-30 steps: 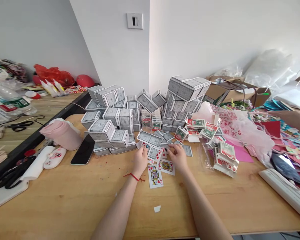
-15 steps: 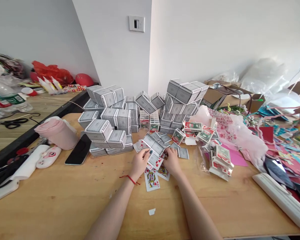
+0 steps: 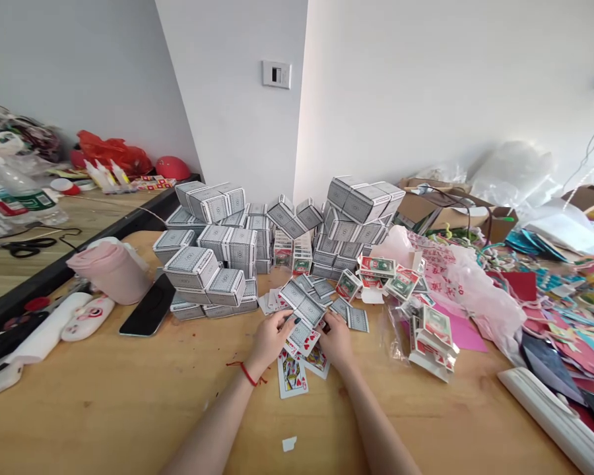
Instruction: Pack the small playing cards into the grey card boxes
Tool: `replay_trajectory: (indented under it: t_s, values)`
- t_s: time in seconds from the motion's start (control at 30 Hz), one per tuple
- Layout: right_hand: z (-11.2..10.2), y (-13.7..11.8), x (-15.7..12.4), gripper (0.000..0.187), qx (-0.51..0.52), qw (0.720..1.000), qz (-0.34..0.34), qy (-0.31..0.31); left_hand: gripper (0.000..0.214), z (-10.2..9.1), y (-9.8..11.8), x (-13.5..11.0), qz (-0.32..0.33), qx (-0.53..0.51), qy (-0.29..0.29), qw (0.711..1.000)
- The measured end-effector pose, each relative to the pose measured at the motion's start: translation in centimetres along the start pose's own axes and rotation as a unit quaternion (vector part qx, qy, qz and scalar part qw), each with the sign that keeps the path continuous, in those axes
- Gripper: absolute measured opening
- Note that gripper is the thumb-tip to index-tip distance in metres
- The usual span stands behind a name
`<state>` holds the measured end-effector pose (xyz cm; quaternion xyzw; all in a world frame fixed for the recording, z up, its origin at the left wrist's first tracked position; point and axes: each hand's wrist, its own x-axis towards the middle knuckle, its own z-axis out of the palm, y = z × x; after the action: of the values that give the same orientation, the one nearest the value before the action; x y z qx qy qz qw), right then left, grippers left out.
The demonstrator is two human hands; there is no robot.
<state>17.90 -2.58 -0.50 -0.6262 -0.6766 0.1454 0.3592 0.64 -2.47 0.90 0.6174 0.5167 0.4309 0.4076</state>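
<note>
Between my two hands is a small box-like form made of folded playing cards (image 3: 303,305), patterned grey on its backs, with a heart card showing at its lower side. My left hand (image 3: 272,340) is closed on the left edge of these cards, thumb on top. From the right, my right hand (image 3: 335,336) pinches their other edge, its fingertips partly hidden. Under them, face up on the table, lie a queen card (image 3: 292,376) and another picture card (image 3: 319,363). Loose cards (image 3: 357,319) lie beyond my right hand.
Stacked card-built boxes (image 3: 191,267) rise on the left and more (image 3: 359,201) at back right. A phone (image 3: 148,307) and pink cloth roll (image 3: 111,270) lie left. Opened card packs (image 3: 433,336), a plastic bag (image 3: 490,284) and paper scraps crowd the right. A white scrap (image 3: 289,444) lies in front.
The camera has tilted up a little, so the scene sits lower in view. Both hands keep their hold on the folded cards, with barely any shift.
</note>
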Motion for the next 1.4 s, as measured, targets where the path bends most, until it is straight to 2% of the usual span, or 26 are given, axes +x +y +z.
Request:
replay_trajectory:
  t_s: [0.17, 0.4, 0.57, 0.67, 0.73, 0.8, 0.9, 1.0, 1.03, 1.17, 1.4]
  values:
    - [0.1, 0.4, -0.1, 0.012, 0.003, 1.0, 0.0, -0.007, 0.032, 0.0, 0.0, 0.0, 0.011, 0.083, -0.035, 0.996]
    - [0.1, 0.6, 0.0, 0.015, 0.0, 0.999, 0.045, 0.004, 0.038, -0.1, 0.4, 0.0, 0.051, 0.14, -0.07, 0.986]
    - [0.3, 0.5, 0.3, 0.023, 0.018, 0.998, 0.068, 0.007, 0.048, 0.2, 0.1, 0.1, 0.044, 0.211, -0.044, 0.976]
    - [0.3, 0.4, 0.3, 0.03, 0.048, 0.993, 0.105, 0.031, 0.049, 0.5, 0.0, -0.2, 0.071, 0.263, -0.039, 0.961]
    - [0.3, 0.5, 0.3, 0.031, 0.066, 0.988, 0.131, 0.048, 0.047, 0.5, 0.2, -0.5, 0.104, 0.295, -0.001, 0.95]
    - [0.2, 0.6, 0.3, 0.031, 0.079, 0.984, 0.149, 0.061, 0.039, 0.2, 0.6, -0.5, 0.142, 0.31, 0.065, 0.938]
    - [0.2, 1.0, 0.2, 0.032, 0.105, 0.978, 0.167, 0.071, 0.014, -0.6, 1.0, -0.2, 0.194, 0.307, 0.132, 0.922]
    - [0.1, 1.4, 0.1, 0.034, 0.132, 0.973, 0.174, 0.07, 0.042, -0.9, 0.7, 0.2, 0.206, 0.314, 0.119, 0.919]
    - [0.1, 1.5, 0.1, 0.034, 0.136, 0.972, 0.176, 0.07, 0.046, -0.8, 0.5, 0.3, 0.206, 0.321, 0.107, 0.918]
    - [0.1, 1.5, 0.1, 0.035, 0.14, 0.971, 0.178, 0.074, 0.036, -0.3, 0.0, 0.4, 0.192, 0.342, 0.078, 0.917]
    - [0.3, 1.3, 0.2, 0.037, 0.124, 0.972, 0.171, 0.1, 0.026, -0.2, 0.0, 0.2, 0.161, 0.345, 0.083, 0.921]
